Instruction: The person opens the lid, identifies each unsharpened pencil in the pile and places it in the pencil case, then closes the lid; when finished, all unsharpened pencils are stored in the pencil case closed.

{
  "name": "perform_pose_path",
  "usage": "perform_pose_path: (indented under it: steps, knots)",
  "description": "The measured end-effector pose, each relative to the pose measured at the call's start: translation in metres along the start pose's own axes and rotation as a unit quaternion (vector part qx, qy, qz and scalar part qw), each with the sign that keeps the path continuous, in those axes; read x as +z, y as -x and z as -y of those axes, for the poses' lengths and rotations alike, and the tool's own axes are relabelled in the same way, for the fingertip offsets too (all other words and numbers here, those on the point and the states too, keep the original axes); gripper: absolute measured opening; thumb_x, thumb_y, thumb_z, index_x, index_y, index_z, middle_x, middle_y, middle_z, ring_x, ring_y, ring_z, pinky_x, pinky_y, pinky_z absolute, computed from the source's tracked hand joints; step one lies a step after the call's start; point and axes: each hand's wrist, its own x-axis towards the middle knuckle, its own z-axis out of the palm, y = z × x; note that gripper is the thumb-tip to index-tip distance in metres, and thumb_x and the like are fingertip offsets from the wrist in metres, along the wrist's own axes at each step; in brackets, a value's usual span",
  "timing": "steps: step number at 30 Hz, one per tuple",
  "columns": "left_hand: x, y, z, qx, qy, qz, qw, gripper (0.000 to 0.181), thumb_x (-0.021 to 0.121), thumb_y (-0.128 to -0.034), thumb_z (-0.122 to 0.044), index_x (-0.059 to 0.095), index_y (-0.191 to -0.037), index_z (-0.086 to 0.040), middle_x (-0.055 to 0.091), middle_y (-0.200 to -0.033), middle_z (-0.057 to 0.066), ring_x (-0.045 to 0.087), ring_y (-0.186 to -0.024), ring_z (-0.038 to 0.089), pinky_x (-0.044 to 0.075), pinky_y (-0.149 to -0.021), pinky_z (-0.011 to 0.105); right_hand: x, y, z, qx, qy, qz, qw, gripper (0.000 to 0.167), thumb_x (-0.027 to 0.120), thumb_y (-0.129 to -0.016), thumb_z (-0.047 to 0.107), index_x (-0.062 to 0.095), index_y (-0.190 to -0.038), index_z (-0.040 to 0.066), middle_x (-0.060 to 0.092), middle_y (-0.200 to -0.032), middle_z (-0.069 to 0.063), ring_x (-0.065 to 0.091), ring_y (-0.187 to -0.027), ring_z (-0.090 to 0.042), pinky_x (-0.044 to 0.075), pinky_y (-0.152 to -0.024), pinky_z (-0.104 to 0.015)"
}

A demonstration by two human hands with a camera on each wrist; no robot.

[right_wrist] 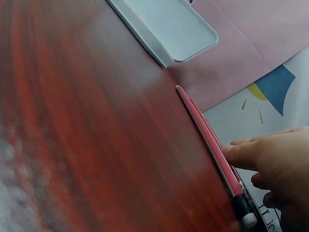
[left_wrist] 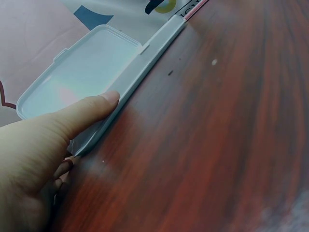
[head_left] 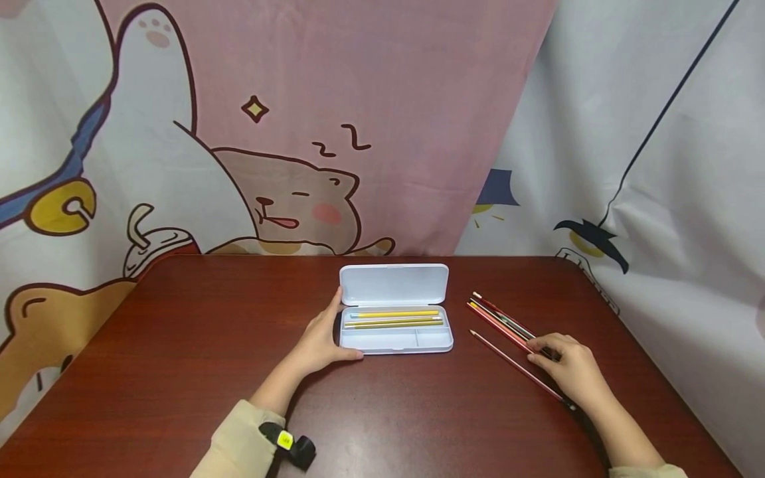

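Note:
A white pencil case [head_left: 382, 343] lies on the table with its lid [head_left: 394, 284] raised. Several yellow pencils [head_left: 394, 314] lie in its rear compartment. My left hand [head_left: 318, 342] grips the case at its left end, thumb [left_wrist: 91, 115] on the front edge, other fingers along the side. Over on the right, my right hand [head_left: 570, 368] has thumb and forefinger at the near end of a small bunch of pencils [head_left: 499, 320], pinching there; how many it pinches is hidden. A separate pink pencil [head_left: 516, 365] lies in front of the bunch, its dark end towards me.
The brown wooden table [head_left: 388, 411] stands against a cartoon-printed curtain [head_left: 418, 99]. A black strap with a yellow-lit device [head_left: 285, 440] sits on the left sleeve.

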Motion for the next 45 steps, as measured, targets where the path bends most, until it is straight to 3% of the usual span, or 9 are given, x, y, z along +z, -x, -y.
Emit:
perform_pose_path:
  steps: [9, 16, 22, 30, 39, 45]
  knots:
    - [0.000, 0.000, -0.001, -0.008, 0.009, 0.006, 0.9999, 0.131, 0.093, -0.0596, -0.027, 0.005, -0.155, -0.010, 0.050, -0.137, 0.009, 0.038, -0.129, 0.028, 0.027, -0.106, 0.047, -0.002, 0.000, 0.003, 0.016, 0.007, 0.010, 0.9998, 0.023, 0.083, -0.068, 0.000, 0.075, -0.084, 0.013, 0.067, -0.081, 0.006, 0.047, -0.067, -0.009, 0.039, -0.056, -0.026]
    - [0.000, -0.001, -0.001, -0.010, 0.008, 0.004, 0.9999, 0.131, 0.093, -0.0594, -0.028, 0.006, -0.155, -0.011, 0.050, -0.137, 0.009, 0.038, -0.130, 0.028, 0.027, -0.106, 0.047, -0.002, 0.000, 0.007, 0.040, 0.025, 0.032, 0.9984, 0.016, 0.080, -0.072, 0.003, 0.075, -0.084, 0.010, 0.070, -0.085, -0.004, 0.062, -0.080, -0.029, 0.046, -0.066, -0.046]
    - [0.000, 0.000, -0.001, -0.008, 0.008, 0.007, 0.9999, 0.131, 0.093, -0.0596, -0.029, 0.005, -0.155, -0.011, 0.049, -0.138, 0.009, 0.038, -0.130, 0.028, 0.027, -0.106, 0.047, 0.000, 0.000, 0.005, 0.038, 0.013, 0.028, 0.9988, 0.014, 0.078, -0.074, 0.000, 0.074, -0.085, 0.006, 0.070, -0.087, -0.009, 0.064, -0.089, -0.039, 0.044, -0.080, -0.056]
    - [0.000, 0.000, 0.000, -0.006, 0.004, 0.006, 1.0000, 0.131, 0.093, -0.0594, -0.030, 0.005, -0.155, -0.010, 0.050, -0.137, 0.009, 0.039, -0.129, 0.028, 0.027, -0.106, 0.046, 0.001, -0.001, 0.007, 0.012, 0.025, -0.013, 0.9995, 0.015, 0.078, -0.073, -0.002, 0.074, -0.084, 0.008, 0.070, -0.086, -0.006, 0.060, -0.073, -0.023, 0.045, -0.059, -0.039]
    - [0.000, 0.000, 0.000, 0.001, 0.006, 0.003, 1.0000, 0.131, 0.093, -0.0590, -0.028, 0.006, -0.155, -0.010, 0.050, -0.137, 0.008, 0.040, -0.129, 0.027, 0.027, -0.106, 0.046, 0.001, -0.006, 0.018, -0.029, 0.002, -0.054, 0.9981, 0.023, 0.078, -0.070, -0.008, 0.073, -0.087, 0.008, 0.069, -0.086, -0.002, 0.060, -0.083, -0.023, 0.040, -0.070, -0.026]
    - [0.000, 0.000, 0.000, 0.001, 0.010, 0.004, 0.9999, 0.131, 0.093, -0.0594, -0.027, 0.006, -0.155, -0.010, 0.049, -0.138, 0.009, 0.039, -0.129, 0.027, 0.027, -0.106, 0.046, 0.005, -0.013, 0.031, -0.042, -0.007, -0.053, 0.9977, 0.024, 0.078, -0.071, -0.008, 0.073, -0.088, 0.009, 0.068, -0.086, 0.002, 0.056, -0.081, -0.016, 0.038, -0.066, -0.021]
